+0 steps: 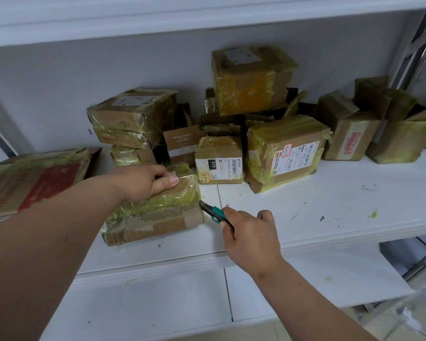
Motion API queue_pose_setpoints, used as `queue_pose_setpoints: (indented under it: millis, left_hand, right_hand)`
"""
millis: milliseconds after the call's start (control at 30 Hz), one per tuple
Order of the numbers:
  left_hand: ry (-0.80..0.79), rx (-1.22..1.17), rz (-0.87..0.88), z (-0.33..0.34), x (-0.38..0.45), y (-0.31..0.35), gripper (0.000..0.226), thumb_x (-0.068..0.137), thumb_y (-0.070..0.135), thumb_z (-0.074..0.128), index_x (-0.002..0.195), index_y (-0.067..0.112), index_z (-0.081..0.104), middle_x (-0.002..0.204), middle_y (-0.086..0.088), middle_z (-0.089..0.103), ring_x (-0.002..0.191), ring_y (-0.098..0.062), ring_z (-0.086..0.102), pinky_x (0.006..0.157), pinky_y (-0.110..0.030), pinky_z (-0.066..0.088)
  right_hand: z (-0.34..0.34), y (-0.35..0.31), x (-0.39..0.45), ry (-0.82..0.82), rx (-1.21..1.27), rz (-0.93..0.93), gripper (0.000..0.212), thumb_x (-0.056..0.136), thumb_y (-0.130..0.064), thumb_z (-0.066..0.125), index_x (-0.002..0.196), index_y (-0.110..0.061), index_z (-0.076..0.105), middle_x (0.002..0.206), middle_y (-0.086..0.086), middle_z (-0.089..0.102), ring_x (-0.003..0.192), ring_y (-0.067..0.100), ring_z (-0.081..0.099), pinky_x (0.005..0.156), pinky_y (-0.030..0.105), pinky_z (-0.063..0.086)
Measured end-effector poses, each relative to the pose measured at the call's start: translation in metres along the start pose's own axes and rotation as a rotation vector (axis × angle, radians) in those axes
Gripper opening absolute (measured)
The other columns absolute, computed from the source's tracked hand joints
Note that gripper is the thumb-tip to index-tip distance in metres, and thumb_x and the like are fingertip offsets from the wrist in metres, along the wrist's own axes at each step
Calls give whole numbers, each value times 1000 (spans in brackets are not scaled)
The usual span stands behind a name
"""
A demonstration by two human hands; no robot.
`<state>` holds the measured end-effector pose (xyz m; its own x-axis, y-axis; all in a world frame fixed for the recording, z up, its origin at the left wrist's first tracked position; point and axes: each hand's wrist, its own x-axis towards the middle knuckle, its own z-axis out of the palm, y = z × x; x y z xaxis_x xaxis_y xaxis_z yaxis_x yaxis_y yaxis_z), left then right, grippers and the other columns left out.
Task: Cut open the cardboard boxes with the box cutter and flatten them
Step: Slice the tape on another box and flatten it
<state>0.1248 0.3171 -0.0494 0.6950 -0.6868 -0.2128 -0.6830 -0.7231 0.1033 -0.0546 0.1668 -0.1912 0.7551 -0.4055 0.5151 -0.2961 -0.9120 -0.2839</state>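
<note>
Both hands are at work on the white shelf (330,193). Our left hand (145,182) presses down on the top of a taped cardboard box (155,215), fingers curled over its far upper edge and thumb laid flat along the yellowish tape, so it is closed in a grip on that box. Our right hand (250,236) is closed around the box cutter (213,212), a dark tool with a teal slider, held low and pointing left. Its tip sits at the box's right near corner, just under the taped top edge; we cannot tell whether the blade has entered the cardboard.

That box lies near the shelf's front edge, tilted a little, its front face torn and ragged where the outer paper has peeled off.

Behind it stands a crowd of other parcels, all wrapped in the same yellow-green tape. A small box with a white shipping label (218,159) stands just behind the one we hold, and a larger labelled box (285,153) sits beside it to the right. One more taped box (250,78) is stacked highest at the back, and another (133,118) rests on smaller parcels to the left. At the far left a flattened carton with red print (35,182) lies on the shelf. Opened boxes (374,129) stand at the right end.
</note>
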Motion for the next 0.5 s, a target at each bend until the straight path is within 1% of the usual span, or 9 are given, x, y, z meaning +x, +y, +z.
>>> queue_pose_setpoints:
  millis: [100, 200, 267, 300, 333, 367, 400, 467, 500]
  left_hand:
    - [4, -26, -24, 0, -1, -2, 73, 79, 74, 25, 132, 32, 51, 134, -1, 56, 120, -22, 52, 91, -30, 41]
    - [3, -42, -40, 1, -3, -1, 76, 77, 76, 25, 133, 33, 51, 137, -1, 55, 122, -22, 52, 93, -31, 42]
    - [24, -62, -67, 3, -4, -2, 72, 83, 75, 25, 137, 33, 49, 141, -1, 53, 126, -23, 49, 94, -31, 40]
    - [44, -67, -90, 4, -5, -3, 74, 83, 76, 23, 138, 34, 47, 143, 0, 51, 129, -24, 48, 95, -31, 39]
    - [60, -69, -117, 6, -5, -4, 78, 80, 80, 20, 140, 36, 45, 145, 0, 50, 131, -25, 47, 97, -32, 40]
    - [67, -63, -140, 7, -6, -3, 84, 76, 84, 18, 141, 38, 43, 147, 0, 48, 132, -26, 46, 99, -34, 41]
    - [71, -46, -156, 9, -6, 1, 87, 73, 86, 16, 143, 40, 40, 150, 0, 45, 134, -27, 44, 101, -36, 42]
    - [78, 22, -183, 14, -1, 13, 87, 76, 88, 16, 147, 41, 34, 155, 0, 38, 138, -28, 39, 104, -39, 41]
    - [85, 55, -197, 17, 3, 19, 85, 79, 86, 17, 149, 40, 32, 156, 0, 35, 140, -29, 37, 104, -40, 40]
  right_hand:
    - [-1, 5, -9, -33, 8, 1, 28, 87, -31, 38, 87, -24, 65, 56, -10, 55, 45, 15, 30, 61, 31, 35]
    - [-1, 10, -10, -53, 52, -2, 22, 85, -32, 39, 79, -25, 59, 53, -10, 52, 43, 14, 26, 60, 34, 41]
    - [-4, 15, -7, -34, 60, 32, 21, 85, -32, 38, 75, -25, 55, 49, -11, 45, 41, 13, 22, 59, 34, 41]
    - [-9, 17, -7, -11, 103, 76, 21, 86, -32, 38, 77, -23, 55, 48, -13, 40, 39, 12, 23, 58, 32, 38]
    - [-13, 19, -7, 20, 176, 127, 20, 88, -31, 39, 81, -21, 56, 49, -15, 36, 39, 10, 26, 57, 31, 34]
    - [-19, 18, -5, 21, 262, 180, 19, 91, -30, 41, 86, -19, 56, 51, -16, 37, 41, 10, 34, 58, 31, 32]
    - [-21, 16, -3, -16, 329, 230, 17, 94, -29, 42, 91, -18, 54, 54, -16, 41, 47, 17, 45, 59, 32, 34]
    - [-22, 6, 5, -180, 374, 299, 12, 98, -28, 44, 95, -17, 48, 65, -8, 53, 65, 31, 58, 63, 38, 43]
    - [-21, -1, 10, -257, 405, 336, 12, 98, -29, 45, 95, -17, 46, 71, -2, 59, 69, 32, 61, 66, 39, 49]
